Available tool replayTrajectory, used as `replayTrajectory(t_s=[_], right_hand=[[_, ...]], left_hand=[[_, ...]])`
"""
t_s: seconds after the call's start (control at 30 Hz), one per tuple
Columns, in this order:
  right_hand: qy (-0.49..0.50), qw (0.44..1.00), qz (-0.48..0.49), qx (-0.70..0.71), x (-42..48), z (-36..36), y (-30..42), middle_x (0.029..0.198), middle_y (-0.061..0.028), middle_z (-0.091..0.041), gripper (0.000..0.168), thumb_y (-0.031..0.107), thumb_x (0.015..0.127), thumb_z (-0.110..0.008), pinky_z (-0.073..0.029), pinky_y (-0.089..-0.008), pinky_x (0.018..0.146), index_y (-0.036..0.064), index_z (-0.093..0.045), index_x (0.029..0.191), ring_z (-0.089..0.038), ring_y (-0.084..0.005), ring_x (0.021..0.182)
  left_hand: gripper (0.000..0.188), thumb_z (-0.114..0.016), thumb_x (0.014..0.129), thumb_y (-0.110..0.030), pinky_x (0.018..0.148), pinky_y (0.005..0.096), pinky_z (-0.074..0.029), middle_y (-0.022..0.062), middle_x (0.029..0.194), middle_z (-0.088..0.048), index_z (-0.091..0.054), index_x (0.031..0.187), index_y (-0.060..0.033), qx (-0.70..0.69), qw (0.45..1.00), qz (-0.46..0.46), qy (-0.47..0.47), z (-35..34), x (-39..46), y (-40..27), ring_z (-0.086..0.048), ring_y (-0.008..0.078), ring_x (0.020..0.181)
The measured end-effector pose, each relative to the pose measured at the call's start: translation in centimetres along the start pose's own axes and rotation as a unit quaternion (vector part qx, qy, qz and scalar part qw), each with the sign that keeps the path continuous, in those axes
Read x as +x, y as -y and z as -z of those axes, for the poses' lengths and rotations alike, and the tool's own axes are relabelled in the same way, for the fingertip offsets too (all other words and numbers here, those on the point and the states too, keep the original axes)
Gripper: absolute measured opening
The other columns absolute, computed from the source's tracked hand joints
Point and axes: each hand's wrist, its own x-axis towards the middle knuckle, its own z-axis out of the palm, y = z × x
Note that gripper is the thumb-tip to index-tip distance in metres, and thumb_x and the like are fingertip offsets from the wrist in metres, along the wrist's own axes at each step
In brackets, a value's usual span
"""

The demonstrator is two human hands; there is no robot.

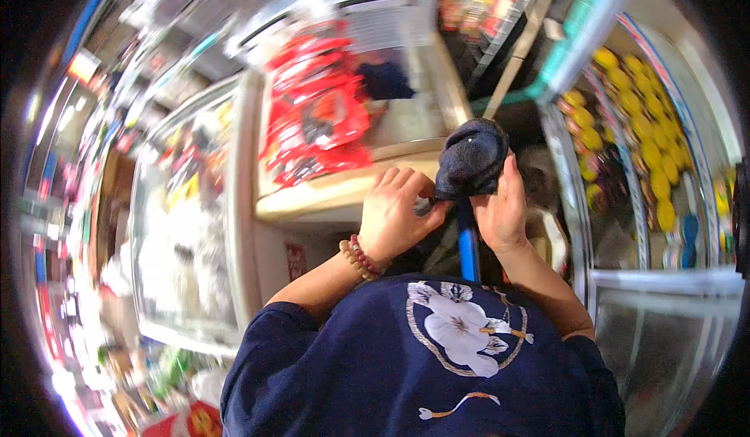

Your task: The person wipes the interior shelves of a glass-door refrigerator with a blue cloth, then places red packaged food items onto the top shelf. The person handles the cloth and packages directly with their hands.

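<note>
Before my chest is a rounded, bunched dark navy fabric item (473, 158); its exact kind is unclear. My right hand (505, 208) holds it along its right side, thumb up, fingers mostly hidden behind. At its lower left edge, my left hand (401, 208) pinches the fabric between thumb and curled fingers. Two bead bracelets (360, 258) circle the left wrist. Just beneath the fabric, a straight blue bar or strip (467, 246) runs down toward my shirt; whether it joins the fabric cannot be seen.
Red packets (319, 108) and a dark cloth (387, 79) lie on a pale-edged counter (351, 173). A glass-topped case (187, 249) stands left, clear plastic bins (381, 21) behind. At right are a metal-framed rack (568, 202) and rows of yellow-topped goods (650, 132).
</note>
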Motion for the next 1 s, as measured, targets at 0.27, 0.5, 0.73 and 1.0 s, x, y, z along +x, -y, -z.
replayTrajectory(t_s=[0.27, 0.5, 0.73, 1.0], right_hand=[[0.140, 0.939, -0.310, 0.049, -1.7, -6.0, -12.7, 0.118, -0.0053, -0.049, 0.045, 0.043, 0.090, -0.040, -0.041, -0.0399, 0.089, 0.013, -0.039, 0.123, -0.050, -0.0180, 0.107], [0.373, 0.700, -0.466, -0.391, -1.9, -4.5, -22.1, 0.134, -0.0129, -0.030, 0.054, 0.049, 0.090, -0.035, -0.050, -0.0341, 0.070, 0.014, -0.030, 0.132, -0.052, -0.0257, 0.096], [0.368, 0.679, -0.457, -0.441, -0.2, -0.1, -23.6, 0.119, -0.0141, -0.044, 0.047, 0.042, 0.091, -0.038, -0.049, -0.0297, 0.065, 0.009, -0.040, 0.124, -0.054, -0.0201, 0.088], [0.340, 0.663, -0.477, -0.466, 0.8, 1.7, -24.2, 0.102, -0.0094, -0.055, 0.039, 0.034, 0.092, -0.040, -0.047, -0.0264, 0.060, 0.005, -0.046, 0.118, -0.056, -0.0149, 0.076]], left_hand=[[0.014, -0.053, 0.069, -0.011, 0.056, 0.0314, -0.042, 0.0123, 0.065, -0.052, -0.055, 0.075, 0.0013, -0.024, 0.944, 0.322, -0.063, 11.5, -13.1, 1.8, -0.053, 0.0218, 0.061], [0.016, -0.049, 0.073, -0.013, 0.050, 0.0235, -0.035, -0.0001, 0.056, -0.041, -0.051, 0.071, 0.0025, -0.215, 0.804, 0.555, -0.003, 13.7, -22.5, 5.7, -0.039, 0.0065, 0.055], [0.029, -0.051, 0.071, -0.027, 0.059, 0.0357, -0.044, 0.0152, 0.061, -0.057, -0.059, 0.072, 0.0013, -0.164, 0.714, 0.679, -0.050, 5.9, -37.2, 12.5, -0.056, 0.0237, 0.059], [0.032, -0.055, 0.074, -0.034, 0.076, 0.0361, -0.047, 0.0141, 0.088, -0.063, -0.064, 0.085, -0.0061, 0.040, 0.692, 0.693, 0.198, -2.5, -53.3, 15.2, -0.059, 0.0308, 0.087]])
